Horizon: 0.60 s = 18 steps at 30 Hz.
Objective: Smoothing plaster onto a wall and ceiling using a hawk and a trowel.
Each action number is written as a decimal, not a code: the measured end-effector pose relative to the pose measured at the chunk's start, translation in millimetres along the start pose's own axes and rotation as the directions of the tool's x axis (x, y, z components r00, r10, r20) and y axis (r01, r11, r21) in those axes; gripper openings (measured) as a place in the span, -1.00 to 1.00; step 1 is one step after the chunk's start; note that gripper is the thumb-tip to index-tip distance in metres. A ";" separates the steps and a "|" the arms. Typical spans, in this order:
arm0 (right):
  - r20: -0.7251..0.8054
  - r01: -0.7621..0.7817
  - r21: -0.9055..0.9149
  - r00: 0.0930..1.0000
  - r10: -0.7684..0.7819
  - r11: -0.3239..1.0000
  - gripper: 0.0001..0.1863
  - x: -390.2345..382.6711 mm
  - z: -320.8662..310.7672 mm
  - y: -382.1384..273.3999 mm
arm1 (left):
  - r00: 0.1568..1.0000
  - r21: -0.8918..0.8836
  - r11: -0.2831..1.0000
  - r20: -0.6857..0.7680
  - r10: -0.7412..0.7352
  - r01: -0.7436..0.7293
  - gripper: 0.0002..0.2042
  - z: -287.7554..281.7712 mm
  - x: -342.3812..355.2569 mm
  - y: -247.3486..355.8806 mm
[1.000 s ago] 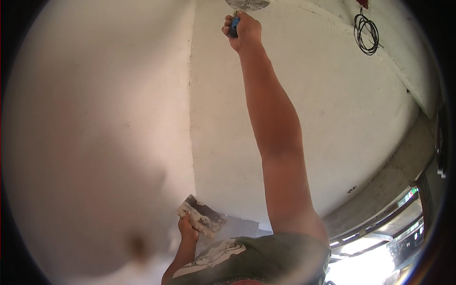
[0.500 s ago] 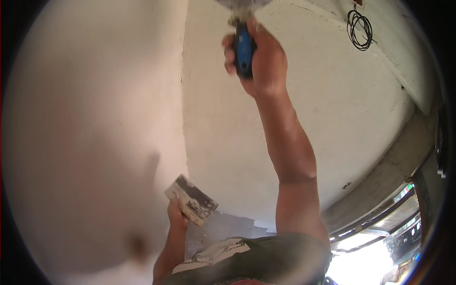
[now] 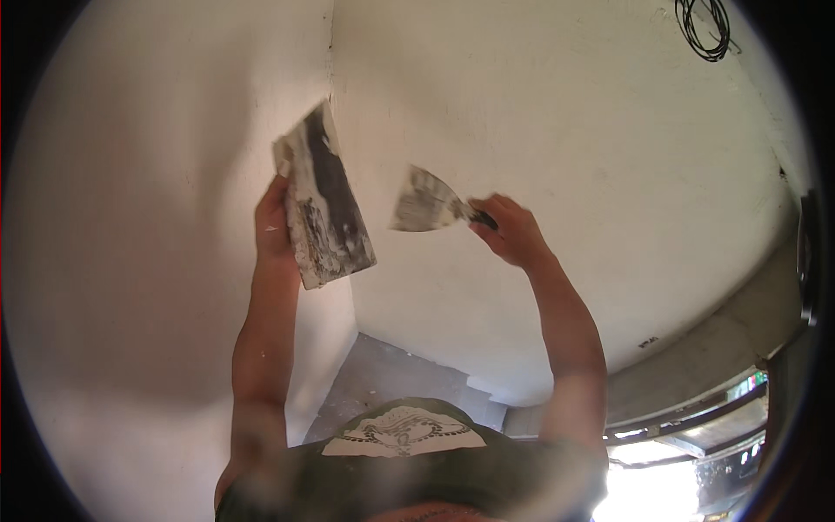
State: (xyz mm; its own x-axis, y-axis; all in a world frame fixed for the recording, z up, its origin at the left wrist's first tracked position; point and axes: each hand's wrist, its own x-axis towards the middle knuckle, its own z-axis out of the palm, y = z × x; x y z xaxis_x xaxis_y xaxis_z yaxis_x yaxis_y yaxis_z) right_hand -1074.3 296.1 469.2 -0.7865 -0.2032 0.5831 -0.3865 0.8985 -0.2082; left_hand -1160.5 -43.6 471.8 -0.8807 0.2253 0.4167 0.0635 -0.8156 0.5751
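My left hand (image 3: 272, 228) grips a wide flat plastering blade (image 3: 323, 197) smeared with white and dark filler, held up in front of the wall corner. My right hand (image 3: 511, 229) is closed on the dark handle of a putty knife (image 3: 426, 202). Its smeared blade points left toward the wide blade, a small gap apart. Both forearms rise from the lower edge. Behind them two white plastered walls (image 3: 539, 113) meet in a vertical corner (image 3: 333, 78).
A coil of black cable (image 3: 704, 26) hangs on the wall at the upper right. A grey concrete floor patch (image 3: 391, 374) shows below the corner. A concrete ledge and a bright opening (image 3: 687, 426) lie at the lower right.
My right hand came down from high on the wall with the putty knife to chest height. My left hand rose with the wide blade to meet it.
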 end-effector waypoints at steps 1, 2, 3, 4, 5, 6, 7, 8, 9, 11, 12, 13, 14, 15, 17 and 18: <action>-0.006 -0.078 0.040 0.997 0.079 0.996 -0.69 -18.6 6.3 19.7 | 0.990 -0.047 0.999 -0.143 -0.015 0.009 -0.58 11.2 11.3 6.2; 0.020 -0.178 0.066 0.984 0.177 0.982 -0.69 -37.2 15.2 38.9 | 0.992 -0.013 0.995 -0.085 0.094 -0.095 -0.58 22.8 18.6 13.2; 0.049 -0.271 0.085 0.962 0.268 0.959 -0.67 -55.3 24.0 56.3 | 0.979 0.009 0.979 -0.021 0.204 -0.204 -0.58 35.1 27.3 15.3; 0.084 -0.316 0.139 0.948 0.307 0.938 -0.66 -71.3 33.4 64.6 | 0.973 0.027 0.973 -0.018 0.228 -0.227 -0.58 46.9 33.7 19.5; 0.121 -0.367 0.185 0.929 0.349 0.912 -0.64 -87.9 39.3 70.6 | 0.941 0.113 0.935 0.006 0.339 -0.337 -0.59 56.7 40.6 21.7; 0.140 -0.412 0.256 0.911 0.389 0.874 -0.63 -98.0 44.5 66.9 | 0.894 0.204 0.873 0.039 0.446 -0.444 -0.60 65.3 43.7 26.9; 0.161 -0.460 0.319 0.888 0.431 0.829 -0.63 -105.2 46.9 61.1 | 0.886 0.218 0.861 0.047 0.461 -0.459 -0.60 73.0 47.7 30.4; 0.154 -0.444 0.334 0.896 0.416 0.831 -0.63 -109.8 50.8 62.7 | 0.861 0.296 0.820 0.017 0.508 -0.490 -0.61 78.1 54.1 31.1; 0.019 -0.340 0.346 0.934 0.356 0.874 -0.62 -113.3 54.4 64.7 | 0.832 0.371 0.774 -0.009 0.555 -0.513 -0.62 83.1 57.6 30.9; -0.128 -0.220 0.349 0.952 0.279 0.911 -0.61 -97.9 49.6 55.4 | 0.779 0.510 0.662 0.027 0.626 -0.550 -0.63 83.2 52.6 27.4; -0.215 -0.170 0.266 0.949 0.230 0.949 -0.61 -83.5 38.0 42.0 | 0.732 0.625 0.548 0.055 0.679 -0.555 -0.64 80.7 45.3 27.9; -0.300 -0.127 0.177 0.938 0.176 0.976 -0.61 -64.4 21.8 31.0 | 0.725 0.624 0.540 0.064 0.686 -0.566 -0.64 90.2 39.1 24.3; -0.364 -0.062 0.121 0.926 0.103 0.991 -0.59 -53.9 24.8 10.7 | 0.722 0.724 0.441 0.113 0.683 -0.531 -0.63 90.8 27.0 22.7; -0.363 -0.056 0.124 0.927 0.097 0.991 -0.59 -33.2 9.1 -1.1 | 0.702 0.811 0.320 0.149 0.696 -0.490 -0.62 97.2 19.0 22.5; -0.235 0.112 -0.115 0.962 -0.136 0.987 -0.61 3.2 -26.8 -21.2 | 0.697 0.844 0.213 0.236 0.677 -0.493 -0.60 94.4 13.5 19.4; -0.215 0.183 -0.178 0.952 -0.219 0.967 -0.62 18.6 -36.9 -24.8 | 0.806 0.922 0.108 0.262 0.530 -0.371 -0.59 94.9 8.5 17.4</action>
State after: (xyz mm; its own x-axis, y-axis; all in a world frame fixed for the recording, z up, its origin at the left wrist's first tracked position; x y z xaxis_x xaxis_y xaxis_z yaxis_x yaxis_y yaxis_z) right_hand -1061.6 284.5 514.2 -0.5600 -0.3067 0.7697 -0.4314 0.9010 0.0451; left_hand -1122.4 -5.3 552.2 -0.5535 -0.1108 0.8254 0.7664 0.3201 0.5569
